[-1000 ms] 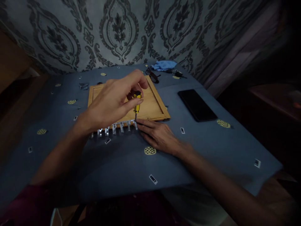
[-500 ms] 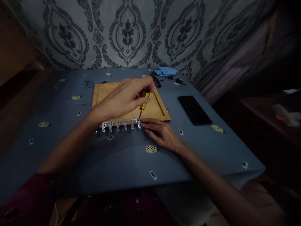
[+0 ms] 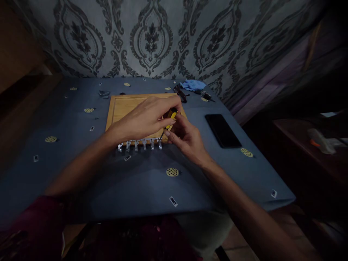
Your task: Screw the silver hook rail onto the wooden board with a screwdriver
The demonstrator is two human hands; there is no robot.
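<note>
A yellow and black screwdriver [image 3: 171,119] leans over the front edge of a framed wooden board [image 3: 123,108]. My left hand [image 3: 150,115] is closed around the top of its handle from above. My right hand [image 3: 189,139] is pinched at the lower handle, thumb near the shaft; part of its fingers is hidden behind the tool. Along the board's near edge runs a strip of several silver metal hooks [image 3: 144,144]. The shaft's tip meets the strip close to the rightmost hook, though the screw itself is too small to make out.
Right of the board lies a black phone [image 3: 223,130]. Behind it are sunglasses [image 3: 181,93], a blue cloth [image 3: 193,85] and keys [image 3: 206,95]. Scissors [image 3: 103,94] and a small screw [image 3: 96,118] lie left. A patterned wall [image 3: 150,36] borders the table's far side.
My right hand has risen from the hook strip beside the rightmost hook to the screwdriver's handle. My left hand stays on the handle, and the screwdriver leans slightly more to the right.
</note>
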